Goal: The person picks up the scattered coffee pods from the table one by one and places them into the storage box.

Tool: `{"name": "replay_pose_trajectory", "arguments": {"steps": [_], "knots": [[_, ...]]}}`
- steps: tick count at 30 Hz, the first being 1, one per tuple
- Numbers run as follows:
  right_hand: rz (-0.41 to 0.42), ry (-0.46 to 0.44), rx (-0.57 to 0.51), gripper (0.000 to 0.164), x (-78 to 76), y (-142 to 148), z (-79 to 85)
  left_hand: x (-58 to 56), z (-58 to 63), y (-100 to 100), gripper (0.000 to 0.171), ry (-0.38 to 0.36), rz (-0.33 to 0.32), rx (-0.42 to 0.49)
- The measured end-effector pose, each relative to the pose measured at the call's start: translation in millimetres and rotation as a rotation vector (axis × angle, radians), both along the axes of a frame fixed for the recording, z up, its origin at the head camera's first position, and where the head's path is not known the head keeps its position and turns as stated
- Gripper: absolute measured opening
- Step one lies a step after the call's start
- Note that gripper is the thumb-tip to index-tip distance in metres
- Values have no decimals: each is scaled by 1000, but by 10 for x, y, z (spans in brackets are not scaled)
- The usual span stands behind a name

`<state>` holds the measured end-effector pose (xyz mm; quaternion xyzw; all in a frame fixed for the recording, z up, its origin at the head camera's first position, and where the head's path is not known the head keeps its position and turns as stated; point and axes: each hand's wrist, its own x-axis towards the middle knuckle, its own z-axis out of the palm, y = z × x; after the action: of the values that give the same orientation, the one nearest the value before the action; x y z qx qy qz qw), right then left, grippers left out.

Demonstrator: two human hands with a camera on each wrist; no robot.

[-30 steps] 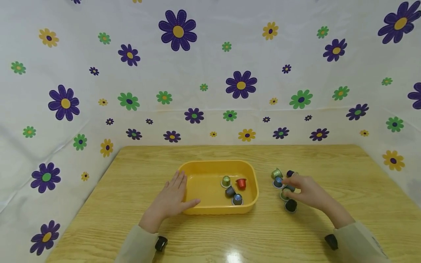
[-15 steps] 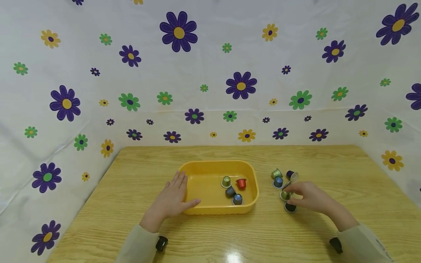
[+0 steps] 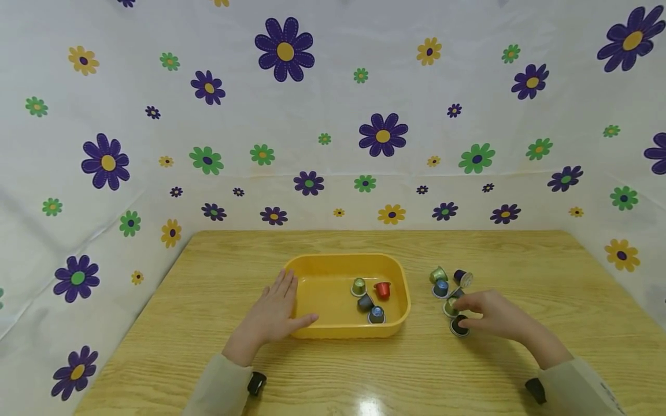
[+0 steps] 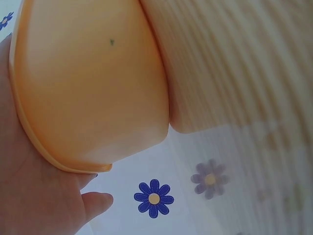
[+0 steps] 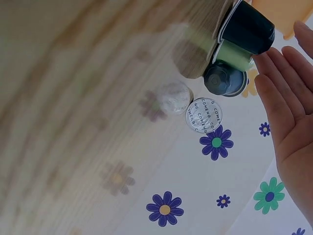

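A black capsule (image 5: 248,28) is sitting just beside the right hand's (image 3: 494,313) thumb, and a green capsule (image 5: 234,55) is lying close by its fingertips. That hand is keeping thumb and fingers parted, gripping nothing; contact cannot be confirmed. Beyond its fingers, four further capsules (image 3: 440,287) are clustering on the counter (image 3: 322,375). To its left, the yellow tray (image 3: 343,331) is containing four collected capsules (image 3: 383,290); with six sitting outside, work is appearing under half done. The left hand (image 3: 270,312), fingers extended, is resting along the tray's left rim.
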<state>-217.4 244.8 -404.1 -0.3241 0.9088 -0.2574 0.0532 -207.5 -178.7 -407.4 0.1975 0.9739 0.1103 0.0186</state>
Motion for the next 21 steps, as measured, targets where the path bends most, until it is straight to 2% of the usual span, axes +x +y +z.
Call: {"name": "replay_pose_trajectory", "arguments": {"steps": [13,21], "knots": [[38,-76,31,27,-14,-27,-42,21,-4,-23,92,0,6,8],[59,-54,60,27,-20,-42,-23,19,3,-16,92,-6,7,7]]}}
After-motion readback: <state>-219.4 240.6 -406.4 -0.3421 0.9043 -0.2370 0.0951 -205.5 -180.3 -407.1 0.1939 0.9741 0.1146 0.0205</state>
